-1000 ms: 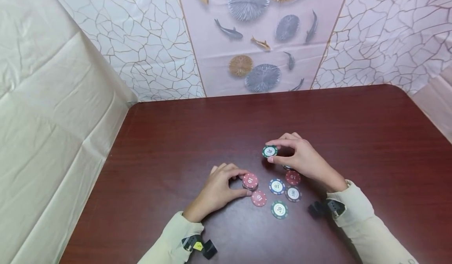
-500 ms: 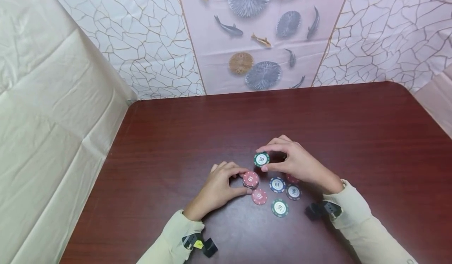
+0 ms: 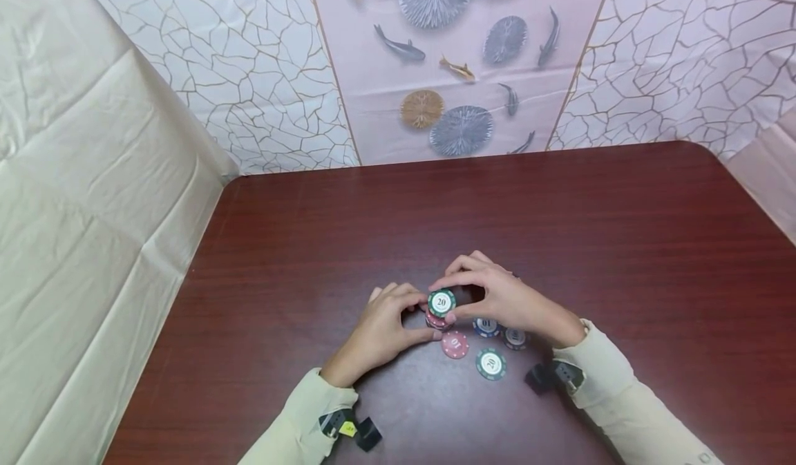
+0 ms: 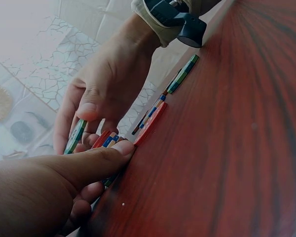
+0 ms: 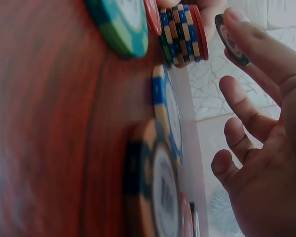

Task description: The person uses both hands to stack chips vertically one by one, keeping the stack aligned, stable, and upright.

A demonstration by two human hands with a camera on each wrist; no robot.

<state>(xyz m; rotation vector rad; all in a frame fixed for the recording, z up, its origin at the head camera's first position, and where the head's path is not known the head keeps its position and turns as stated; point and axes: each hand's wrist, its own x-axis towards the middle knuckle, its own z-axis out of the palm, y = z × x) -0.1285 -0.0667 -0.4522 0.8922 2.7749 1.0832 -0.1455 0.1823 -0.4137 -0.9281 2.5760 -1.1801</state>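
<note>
In the head view my left hand [image 3: 379,334] steadies a stack of poker chips [image 5: 185,37] on the table, thumb and finger on its sides. A red chip tops the stack; blue-edged chips lie beneath. My right hand [image 3: 500,299] pinches a green poker chip [image 3: 441,302] marked 20 between thumb and finger. This chip is raised just over the stack, with a gap between them in the right wrist view. Close to my left thumb lies a loose red chip [image 3: 455,345] marked 10.
Other chips lie flat on the dark red table [image 3: 311,230]: a green 20 chip [image 3: 491,364], a blue 10 chip [image 3: 486,327] and a dark-edged chip [image 3: 515,339] partly under my right hand. A patterned cloth [image 3: 460,57] hangs behind the table.
My right hand has carried the green chip left and nearer to me, from the far right of the stack to over it. My left hand has stayed at the stack.
</note>
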